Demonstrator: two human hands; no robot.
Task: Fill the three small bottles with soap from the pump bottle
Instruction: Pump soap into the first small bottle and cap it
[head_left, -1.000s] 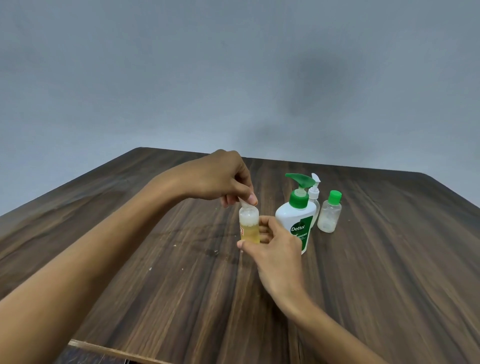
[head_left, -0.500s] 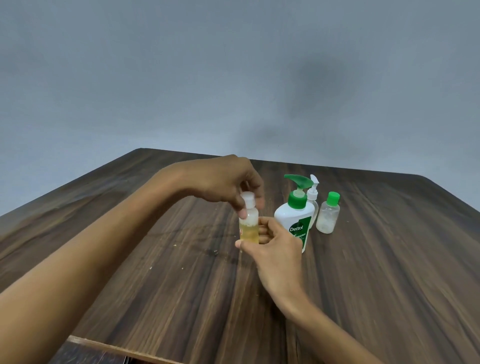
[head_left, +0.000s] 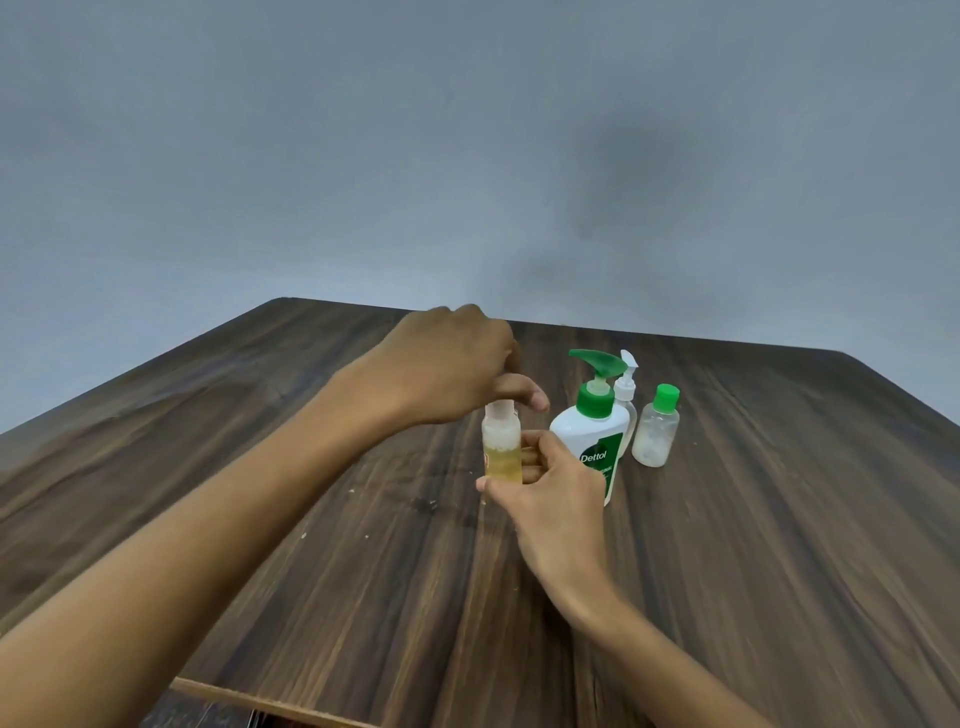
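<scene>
A small clear bottle (head_left: 502, 448), partly filled with yellowish soap and foam, stands upright near the table's middle. My right hand (head_left: 553, 491) grips its lower body from the right. My left hand (head_left: 457, 371) is over its top, fingers curled round the white cap (head_left: 500, 410). Just to the right stands the white Dettol pump bottle (head_left: 592, 431) with a green pump head. Behind it a small bottle with a white spray top (head_left: 626, 387) is partly hidden. A small clear bottle with a green cap (head_left: 655, 428) stands further right.
All the bottles stand on a dark wooden table (head_left: 779, 545) in front of a plain grey wall (head_left: 467, 156). The table's near edge (head_left: 249, 699) shows at the bottom left. Small white specks lie on the wood left of the held bottle.
My left hand brought the white cap down from above the open neck onto the small bottle and has turned over it. My right hand and the bottle have stayed put.
</scene>
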